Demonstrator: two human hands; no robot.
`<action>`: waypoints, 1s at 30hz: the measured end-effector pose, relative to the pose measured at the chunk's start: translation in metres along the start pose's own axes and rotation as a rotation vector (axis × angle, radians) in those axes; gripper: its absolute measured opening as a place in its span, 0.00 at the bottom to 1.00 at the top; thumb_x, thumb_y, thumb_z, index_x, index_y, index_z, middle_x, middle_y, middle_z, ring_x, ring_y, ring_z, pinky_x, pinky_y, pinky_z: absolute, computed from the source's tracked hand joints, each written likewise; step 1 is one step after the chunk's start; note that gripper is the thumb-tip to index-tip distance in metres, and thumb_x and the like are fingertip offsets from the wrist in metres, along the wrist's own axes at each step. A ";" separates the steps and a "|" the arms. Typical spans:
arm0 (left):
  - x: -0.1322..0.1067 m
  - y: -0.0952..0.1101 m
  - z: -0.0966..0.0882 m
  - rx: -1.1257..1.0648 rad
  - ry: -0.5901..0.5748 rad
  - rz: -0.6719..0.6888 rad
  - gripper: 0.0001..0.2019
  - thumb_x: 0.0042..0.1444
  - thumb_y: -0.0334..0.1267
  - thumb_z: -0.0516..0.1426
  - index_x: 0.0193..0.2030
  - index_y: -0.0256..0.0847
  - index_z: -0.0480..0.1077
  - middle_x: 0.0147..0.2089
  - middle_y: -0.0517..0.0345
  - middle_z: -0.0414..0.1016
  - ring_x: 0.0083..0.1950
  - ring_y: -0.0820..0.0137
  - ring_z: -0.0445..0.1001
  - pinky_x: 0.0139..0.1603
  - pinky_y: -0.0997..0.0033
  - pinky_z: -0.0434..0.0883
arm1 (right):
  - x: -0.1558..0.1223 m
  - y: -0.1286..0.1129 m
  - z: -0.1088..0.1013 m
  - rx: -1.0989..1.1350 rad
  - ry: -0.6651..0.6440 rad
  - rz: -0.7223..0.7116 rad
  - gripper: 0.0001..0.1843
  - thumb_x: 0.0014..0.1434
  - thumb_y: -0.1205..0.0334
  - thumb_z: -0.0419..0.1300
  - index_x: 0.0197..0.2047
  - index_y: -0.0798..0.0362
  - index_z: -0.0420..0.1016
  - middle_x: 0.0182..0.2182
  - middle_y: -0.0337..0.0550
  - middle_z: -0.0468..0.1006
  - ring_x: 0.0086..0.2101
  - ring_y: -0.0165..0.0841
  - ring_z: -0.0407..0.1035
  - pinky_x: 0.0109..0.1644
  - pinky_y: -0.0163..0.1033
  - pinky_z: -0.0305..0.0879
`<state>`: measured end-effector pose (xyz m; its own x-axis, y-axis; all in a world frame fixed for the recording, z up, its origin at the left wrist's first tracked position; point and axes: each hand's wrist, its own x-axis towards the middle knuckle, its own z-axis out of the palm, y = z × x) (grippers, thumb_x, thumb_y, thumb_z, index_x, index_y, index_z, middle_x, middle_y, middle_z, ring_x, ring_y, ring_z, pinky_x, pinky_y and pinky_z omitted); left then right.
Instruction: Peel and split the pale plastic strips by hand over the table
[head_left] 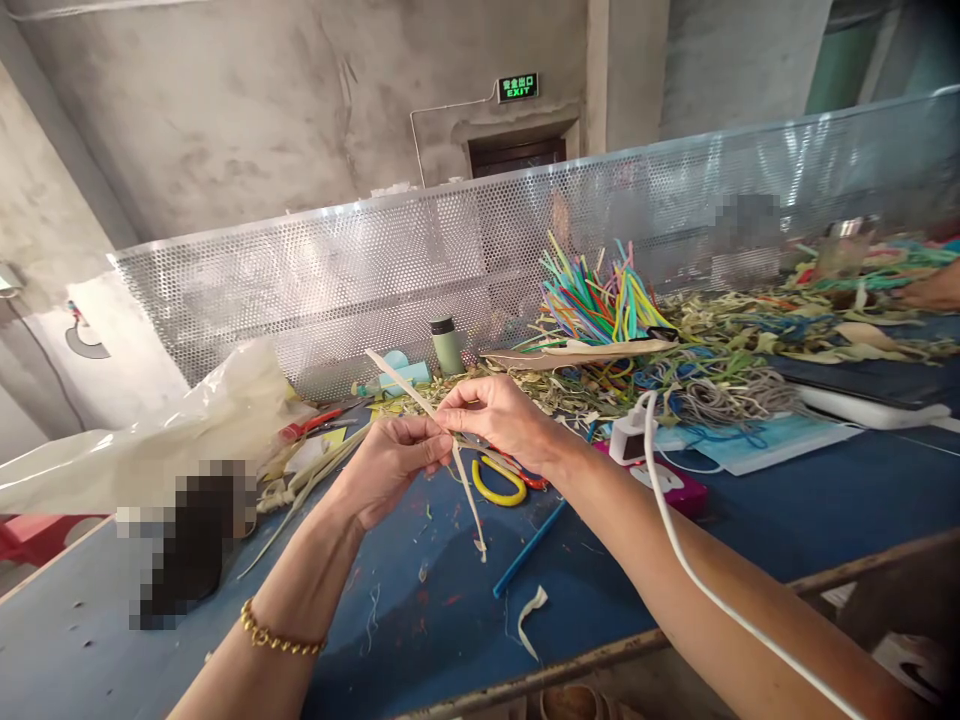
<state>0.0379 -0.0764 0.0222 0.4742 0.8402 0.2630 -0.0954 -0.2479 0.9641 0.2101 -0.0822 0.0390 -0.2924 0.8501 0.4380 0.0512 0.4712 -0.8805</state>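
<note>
Both my hands meet above the blue table (825, 510). My left hand (394, 465) and my right hand (491, 415) are each closed in a pinch on a pale flat strip (469, 490). One end of the strip rises to the upper left, and the other hangs down toward the table. A gold bracelet (277, 635) circles my left wrist. Just beyond my hands lie yellow-handled scissors (499, 485) and a red-handled tool (525, 470). A blue stick (529, 548) lies on the table below them.
A perforated metal screen (300, 290) runs along the table's far side. Coloured strips (592, 300) and tangled cords (712, 390) are heaped at the back right. A white charger (630, 435) with its cable crosses my right arm. A plastic bag (150, 440) lies at left, a green bottle (448, 345) behind.
</note>
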 end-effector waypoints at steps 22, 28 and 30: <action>0.003 0.001 -0.007 0.038 0.026 0.061 0.10 0.49 0.39 0.66 0.26 0.33 0.76 0.25 0.57 0.69 0.27 0.75 0.60 0.30 0.72 0.58 | 0.000 -0.005 -0.018 -0.487 -0.061 -0.217 0.07 0.61 0.63 0.58 0.30 0.56 0.70 0.21 0.34 0.67 0.23 0.25 0.59 0.27 0.33 0.55; 0.002 0.003 -0.007 0.053 0.031 0.042 0.10 0.48 0.39 0.66 0.25 0.34 0.75 0.24 0.58 0.68 0.27 0.75 0.61 0.30 0.72 0.58 | 0.002 -0.004 -0.016 -0.572 -0.038 -0.263 0.07 0.62 0.64 0.56 0.31 0.55 0.69 0.25 0.36 0.69 0.26 0.26 0.60 0.32 0.35 0.55; 0.002 0.004 -0.006 0.052 0.026 0.032 0.10 0.48 0.39 0.67 0.24 0.33 0.75 0.24 0.58 0.68 0.27 0.76 0.60 0.30 0.72 0.57 | 0.002 -0.003 -0.015 -0.571 -0.039 -0.274 0.07 0.62 0.65 0.55 0.31 0.55 0.69 0.25 0.36 0.69 0.26 0.26 0.60 0.32 0.35 0.55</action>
<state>0.0329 -0.0730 0.0266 0.4484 0.8437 0.2950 -0.0638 -0.2990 0.9521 0.2234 -0.0781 0.0454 -0.4010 0.6767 0.6175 0.4677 0.7308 -0.4972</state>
